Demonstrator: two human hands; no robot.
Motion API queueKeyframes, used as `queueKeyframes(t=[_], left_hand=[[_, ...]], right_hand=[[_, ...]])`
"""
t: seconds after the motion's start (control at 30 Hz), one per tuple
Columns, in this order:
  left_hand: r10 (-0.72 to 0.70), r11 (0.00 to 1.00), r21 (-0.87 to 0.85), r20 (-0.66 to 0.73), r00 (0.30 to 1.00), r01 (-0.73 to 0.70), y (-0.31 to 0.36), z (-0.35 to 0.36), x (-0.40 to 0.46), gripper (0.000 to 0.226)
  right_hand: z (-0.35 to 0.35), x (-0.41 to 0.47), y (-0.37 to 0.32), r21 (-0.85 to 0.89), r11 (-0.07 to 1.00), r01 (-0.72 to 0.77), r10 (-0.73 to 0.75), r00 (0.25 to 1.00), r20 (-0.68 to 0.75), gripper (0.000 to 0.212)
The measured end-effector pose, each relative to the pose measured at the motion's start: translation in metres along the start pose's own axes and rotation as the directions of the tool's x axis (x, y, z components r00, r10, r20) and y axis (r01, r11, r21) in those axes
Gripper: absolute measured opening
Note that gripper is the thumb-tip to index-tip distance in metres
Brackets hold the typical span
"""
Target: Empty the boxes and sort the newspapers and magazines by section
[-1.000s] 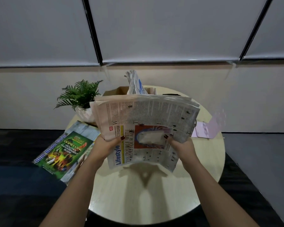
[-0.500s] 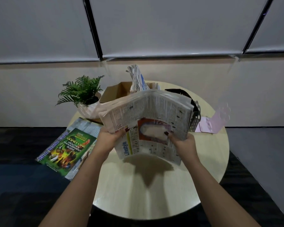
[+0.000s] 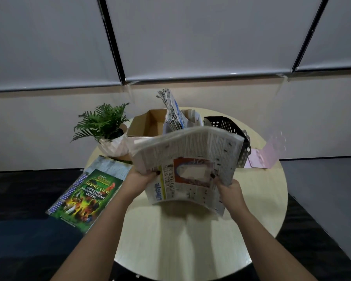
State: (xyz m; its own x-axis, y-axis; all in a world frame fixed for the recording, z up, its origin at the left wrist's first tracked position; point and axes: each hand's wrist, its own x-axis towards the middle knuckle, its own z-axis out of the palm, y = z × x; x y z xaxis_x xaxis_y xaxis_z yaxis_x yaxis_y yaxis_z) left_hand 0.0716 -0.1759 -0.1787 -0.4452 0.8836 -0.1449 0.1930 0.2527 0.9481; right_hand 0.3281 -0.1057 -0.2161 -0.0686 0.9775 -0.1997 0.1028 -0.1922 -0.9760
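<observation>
While both hands hold the folded newspaper bundle (image 3: pixel 188 167) above the worktop (image 3: pixel 190 250) centre, left hand (image 3: pixel 139 180) pinching its left edge, right hand (image 3: pixel 230 191) its right edge, loose inner sheets could slide out, since each grip is only thumb-over-edge. Long axis runs left-right; fold faces far edge, Lifestyle header near. More papers stand in cardboard box (image 3: pixel 144 124) at far edge; magazines (image 3: pixel 85 196) overhang left edge.

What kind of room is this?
Probably an office or meeting room: roller blinds over big windows, dark carpet, and a small round table with a potted fern.
</observation>
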Motion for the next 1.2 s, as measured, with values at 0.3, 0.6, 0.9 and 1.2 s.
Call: queueKeyframes(t=[0.3, 0.6, 0.9, 1.2], left_hand=[[-0.009, 0.998, 0.060, 0.176, 0.984, -0.002, 0.071, -0.040, 0.019, 0.012], [-0.035, 0.999, 0.016, 0.037, 0.999, 0.034, 0.139, -0.064, 0.053, 0.008], [-0.005, 0.997, 0.067, -0.306, 0.952, 0.027, 0.170, -0.150, 0.105, 0.014], [0.051, 0.983, 0.185, -0.338, 0.940, 0.013, 0.182, -0.209, 0.165, 0.015]], right_hand=[[0.010, 0.021, -0.047, 0.081, 0.995, 0.060, -0.057, 0.998, -0.038, 0.040], [0.043, 0.091, -0.119, 0.136, 0.983, 0.126, -0.143, 0.983, 0.119, 0.025], [0.119, 0.116, -0.150, 0.076, 0.973, 0.217, -0.230, 0.941, 0.247, 0.027], [0.201, 0.099, -0.134, -0.126, 0.948, 0.294, -0.226, 0.894, 0.386, 0.055]])
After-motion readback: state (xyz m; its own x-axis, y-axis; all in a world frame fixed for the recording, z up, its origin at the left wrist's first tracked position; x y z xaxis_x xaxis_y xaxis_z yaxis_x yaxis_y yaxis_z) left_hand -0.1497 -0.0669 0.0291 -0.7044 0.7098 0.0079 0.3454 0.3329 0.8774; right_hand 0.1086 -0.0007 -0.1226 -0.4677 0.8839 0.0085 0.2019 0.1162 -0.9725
